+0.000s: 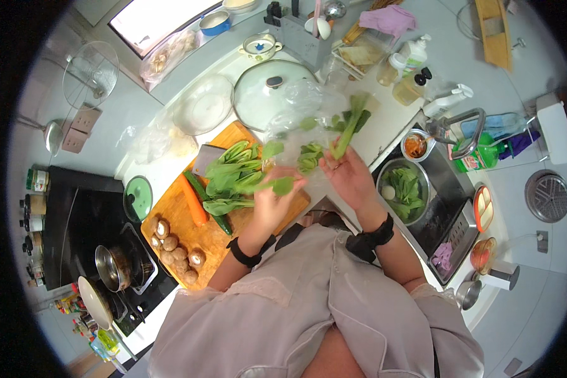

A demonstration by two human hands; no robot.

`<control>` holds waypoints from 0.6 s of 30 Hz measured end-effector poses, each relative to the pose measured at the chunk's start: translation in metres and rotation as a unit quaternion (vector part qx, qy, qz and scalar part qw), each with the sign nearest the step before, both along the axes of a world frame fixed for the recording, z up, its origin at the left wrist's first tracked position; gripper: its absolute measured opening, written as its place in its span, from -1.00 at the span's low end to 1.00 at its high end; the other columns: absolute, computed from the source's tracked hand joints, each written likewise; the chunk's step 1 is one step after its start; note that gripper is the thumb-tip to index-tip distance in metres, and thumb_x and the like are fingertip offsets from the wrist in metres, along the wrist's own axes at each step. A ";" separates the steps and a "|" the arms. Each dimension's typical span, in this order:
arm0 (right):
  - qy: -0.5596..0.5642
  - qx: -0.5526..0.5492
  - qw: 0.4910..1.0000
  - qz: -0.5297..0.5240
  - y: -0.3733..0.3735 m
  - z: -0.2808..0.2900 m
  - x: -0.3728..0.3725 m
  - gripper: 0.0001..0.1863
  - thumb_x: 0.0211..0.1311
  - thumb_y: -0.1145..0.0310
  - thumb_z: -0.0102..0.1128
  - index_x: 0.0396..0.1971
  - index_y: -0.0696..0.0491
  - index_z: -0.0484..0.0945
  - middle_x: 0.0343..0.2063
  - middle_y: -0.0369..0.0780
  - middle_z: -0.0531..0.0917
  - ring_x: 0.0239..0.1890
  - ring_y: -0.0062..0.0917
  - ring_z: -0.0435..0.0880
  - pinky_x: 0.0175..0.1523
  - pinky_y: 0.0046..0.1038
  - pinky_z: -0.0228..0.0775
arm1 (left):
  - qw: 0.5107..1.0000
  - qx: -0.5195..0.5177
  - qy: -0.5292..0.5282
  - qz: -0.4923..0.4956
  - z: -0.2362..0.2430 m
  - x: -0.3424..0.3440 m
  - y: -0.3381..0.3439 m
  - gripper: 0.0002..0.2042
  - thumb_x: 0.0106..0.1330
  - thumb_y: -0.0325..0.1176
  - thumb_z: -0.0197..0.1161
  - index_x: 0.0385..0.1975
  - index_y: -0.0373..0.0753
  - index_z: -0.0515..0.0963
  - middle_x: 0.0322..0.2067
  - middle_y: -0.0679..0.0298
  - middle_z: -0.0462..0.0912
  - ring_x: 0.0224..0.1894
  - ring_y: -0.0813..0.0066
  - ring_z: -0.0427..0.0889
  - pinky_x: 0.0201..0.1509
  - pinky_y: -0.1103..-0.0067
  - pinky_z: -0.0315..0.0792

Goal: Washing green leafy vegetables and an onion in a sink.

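My right hand [349, 177] pinches a bok choy [353, 129] by its pale stalk end, the leaves pointing up and away. My left hand [276, 200] is closed on a loose bok choy leaf [258, 186], beside the board's right side. Between and beyond the hands lies a clear plastic bag [293, 110] with more greens [309, 157] at it. On the wooden cutting board [223, 268] are a pile of bok choy [230, 176], a carrot [193, 198], a green cucumber-like vegetable [222, 223], several brown mushrooms [178, 254] and a partly covered grey blade [206, 159].
At right, a metal bowl of leaves in water [404, 192] stands in the sink [444, 217], near the faucet [469, 135]. A large glass lid [274, 94] and clear plate [203, 105] lie behind the board. The stove [85, 217] holds a small pot [112, 268] at left.
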State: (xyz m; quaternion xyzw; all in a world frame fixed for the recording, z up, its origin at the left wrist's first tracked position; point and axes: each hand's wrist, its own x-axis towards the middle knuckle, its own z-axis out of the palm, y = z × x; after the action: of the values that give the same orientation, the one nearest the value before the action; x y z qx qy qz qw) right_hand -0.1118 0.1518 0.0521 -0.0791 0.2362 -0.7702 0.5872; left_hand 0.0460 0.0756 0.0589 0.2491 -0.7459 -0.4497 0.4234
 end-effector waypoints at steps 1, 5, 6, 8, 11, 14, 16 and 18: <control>-0.008 -0.024 0.999 -0.030 0.000 0.002 -0.006 -0.78 0.23 0.32 -0.08 -0.16 0.04 0.33 -0.20 -0.29 0.47 -0.13 -0.55 0.41 -0.04 -0.41 0.28 | 0.997 -0.082 0.008 0.001 -0.003 0.000 -0.002 -0.84 0.00 -0.45 0.26 -0.56 -0.39 0.43 -0.60 0.15 0.50 -0.61 0.34 0.48 -0.47 0.55 0.38; 0.126 0.044 0.991 -0.020 0.003 0.015 -0.005 -0.76 0.24 0.31 -0.10 -0.12 0.02 0.28 -0.21 -0.25 0.48 -0.21 -0.56 0.43 -0.06 -0.45 0.28 | 0.965 0.002 -0.262 -0.007 -0.048 -0.009 -0.033 -0.76 -0.05 -0.32 0.29 -0.61 -0.38 0.43 -0.69 0.03 0.43 -0.64 0.14 0.43 -0.53 0.46 0.33; 0.155 0.029 0.988 -0.007 0.002 0.016 -0.004 -0.75 0.25 0.31 -0.13 -0.09 0.00 0.27 -0.22 -0.26 0.48 -0.22 -0.57 0.43 -0.12 -0.48 0.26 | 0.965 -0.001 -0.263 -0.005 -0.066 -0.012 -0.040 -0.76 -0.05 -0.32 0.29 -0.61 -0.38 0.43 -0.69 0.03 0.43 -0.64 0.14 0.43 -0.53 0.46 0.33; 0.183 0.009 0.983 0.008 -0.003 0.016 0.002 -0.74 0.27 0.31 -0.16 -0.06 -0.01 0.25 -0.23 -0.26 0.48 -0.23 -0.58 0.43 -0.17 -0.52 0.24 | 0.920 -0.067 -0.374 -0.093 -0.093 -0.015 -0.052 -0.78 0.02 -0.30 0.24 -0.50 -0.37 0.52 -0.72 0.05 0.43 -0.60 0.16 0.47 -0.48 0.46 0.36; 0.212 0.009 0.977 -0.001 -0.001 0.010 0.007 -0.74 0.28 0.33 -0.19 -0.05 -0.01 0.20 -0.26 -0.23 0.49 -0.27 -0.60 0.43 -0.26 -0.57 0.22 | 0.923 -0.068 -0.365 -0.103 -0.077 -0.017 -0.052 -0.74 0.03 -0.23 0.20 -0.46 -0.34 0.53 -0.58 -0.01 0.49 -0.47 0.10 0.48 -0.37 0.42 0.36; 0.287 0.079 0.952 0.067 0.002 0.006 0.008 -0.72 0.26 0.35 -0.15 -0.05 0.02 0.17 -0.28 -0.23 0.50 -0.32 -0.60 0.44 -0.27 -0.58 0.24 | 0.959 0.081 -0.261 -0.073 -0.034 -0.020 -0.049 -0.72 0.11 -0.24 0.12 -0.30 -0.33 0.50 -0.41 0.07 0.52 -0.43 0.25 0.50 -0.30 0.45 0.37; 0.386 0.074 0.917 0.072 0.001 0.011 0.013 -0.66 0.22 0.38 -0.07 -0.04 0.06 0.13 -0.29 -0.23 0.50 -0.34 -0.62 0.44 -0.27 -0.58 0.27 | 0.940 0.254 0.036 -0.224 -0.019 -0.015 -0.044 -0.67 0.20 -0.28 0.04 -0.12 -0.37 0.37 -0.31 0.22 0.49 -0.37 0.46 0.47 -0.32 0.52 0.37; 0.399 0.058 0.913 0.062 0.001 0.003 0.015 -0.65 0.18 0.41 -0.02 -0.05 0.07 0.15 -0.25 -0.22 0.49 -0.31 -0.63 0.45 -0.27 -0.60 0.30 | 0.937 0.176 -0.012 -0.300 -0.005 -0.015 -0.035 -0.63 0.24 -0.29 0.01 -0.03 -0.38 0.24 -0.22 0.29 0.43 -0.27 0.56 0.44 -0.27 0.59 0.36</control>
State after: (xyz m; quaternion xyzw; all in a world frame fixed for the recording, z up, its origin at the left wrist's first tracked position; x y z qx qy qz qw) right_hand -0.0967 0.1524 0.0546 -0.3604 0.4900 -0.6214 0.4938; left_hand 0.0309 0.0411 0.0539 0.0895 -0.7000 -0.6769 0.2092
